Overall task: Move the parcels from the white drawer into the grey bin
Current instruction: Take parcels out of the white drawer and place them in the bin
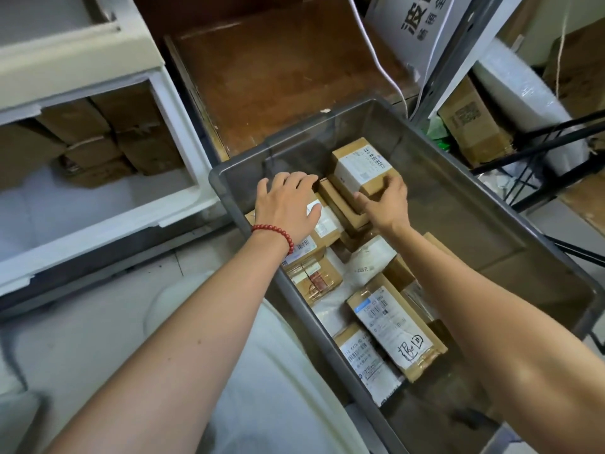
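R hand [384, 204] curled round the near end of a labelled box [361, 168], thumb on its side, inside the grey bin [491, 204]. I see L hand [288, 204] just beside it, fingers spread, resting on a flat parcel [325, 221]. More parcels [389, 319] lie btwn both forearms. Well left of L hand: white drawer [183, 126] w/ brown boxes [108, 136] in it.

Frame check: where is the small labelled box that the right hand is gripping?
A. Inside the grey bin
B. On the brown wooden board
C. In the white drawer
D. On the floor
A: the right hand grips the small labelled box within the walls of the grey bin, above other parcels lying there.
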